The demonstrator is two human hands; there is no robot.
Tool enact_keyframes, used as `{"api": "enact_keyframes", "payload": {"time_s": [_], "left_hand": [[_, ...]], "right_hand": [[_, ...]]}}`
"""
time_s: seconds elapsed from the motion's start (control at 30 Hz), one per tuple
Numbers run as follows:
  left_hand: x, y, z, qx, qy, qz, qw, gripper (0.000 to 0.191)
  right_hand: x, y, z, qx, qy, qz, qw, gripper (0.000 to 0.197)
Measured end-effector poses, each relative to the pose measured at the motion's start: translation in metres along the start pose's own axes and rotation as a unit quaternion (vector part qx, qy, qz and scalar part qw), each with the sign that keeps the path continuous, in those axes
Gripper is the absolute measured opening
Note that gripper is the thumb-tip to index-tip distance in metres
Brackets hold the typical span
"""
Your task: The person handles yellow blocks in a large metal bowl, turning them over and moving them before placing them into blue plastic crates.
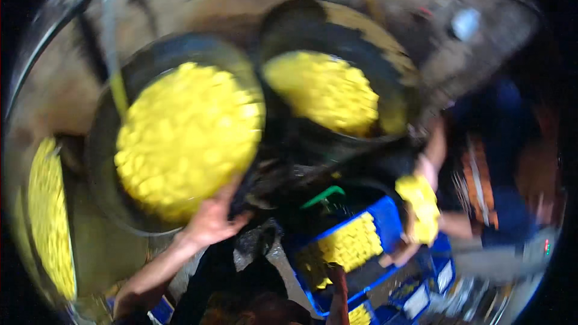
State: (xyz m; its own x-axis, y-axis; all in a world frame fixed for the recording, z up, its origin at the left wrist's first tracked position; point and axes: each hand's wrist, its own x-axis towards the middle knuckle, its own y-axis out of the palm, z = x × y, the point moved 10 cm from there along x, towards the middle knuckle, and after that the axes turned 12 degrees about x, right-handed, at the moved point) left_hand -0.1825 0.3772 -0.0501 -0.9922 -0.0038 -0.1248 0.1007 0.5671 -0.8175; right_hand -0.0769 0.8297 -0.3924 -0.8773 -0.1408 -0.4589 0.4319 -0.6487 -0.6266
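My left hand [214,221] is at the near rim of a large dark round pan [106,180] heaped with small yellow pieces [189,140]. Its thumb stands apart from the other fingers, and blur hides whether they grip the rim. In shadow, my right hand [335,273] reaches over a blue plastic crate [392,216] that holds yellow blocks [352,239]. A few loose yellow pieces [324,283] lie by its fingertips; its grip is unclear. To the right, a co-worker's hands [399,255] hold a clump of yellow pieces [422,210] at the crate's edge.
A second round pan [397,113] with yellow pieces stands at the back. Beyond the left pan is a container of yellow pieces [52,221]. A pole [115,67] slants into the left pan. A green handle [323,196] shows behind the crate; smaller blue crates [408,295] sit lower right.
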Motion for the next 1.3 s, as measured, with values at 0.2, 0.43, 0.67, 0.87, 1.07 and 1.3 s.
{"api": "enact_keyframes", "payload": {"time_s": [0.2,0.43,0.67,0.87,1.07,1.3], "left_hand": [[-0.013,-0.016,0.075,-0.17,-0.036,0.133,0.976,0.044],[0.024,-0.012,0.247,0.142,-0.141,-0.017,0.98,0.036],[0.081,0.092,0.291,0.218,-0.054,0.065,0.972,0.029],[0.063,0.031,0.359,0.107,0.0,0.07,0.992,0.036],[0.104,-0.028,0.415,0.107,-0.009,0.008,0.994,0.032],[0.115,-0.056,0.381,0.035,-0.033,0.184,0.982,0.031]], "right_hand": [[-0.004,-0.065,0.433,0.402,-0.148,0.025,0.903,0.013],[0.134,0.119,0.66,-0.096,-0.364,0.231,0.897,0.032],[0.287,0.235,0.504,-0.345,-0.2,0.204,0.894,0.041],[0.252,0.237,0.616,-0.206,-0.225,0.401,0.864,0.036],[0.335,0.24,0.727,-0.206,-0.231,0.256,0.916,0.035],[0.359,0.283,0.727,-0.232,-0.387,-0.067,0.89,0.055]]}}
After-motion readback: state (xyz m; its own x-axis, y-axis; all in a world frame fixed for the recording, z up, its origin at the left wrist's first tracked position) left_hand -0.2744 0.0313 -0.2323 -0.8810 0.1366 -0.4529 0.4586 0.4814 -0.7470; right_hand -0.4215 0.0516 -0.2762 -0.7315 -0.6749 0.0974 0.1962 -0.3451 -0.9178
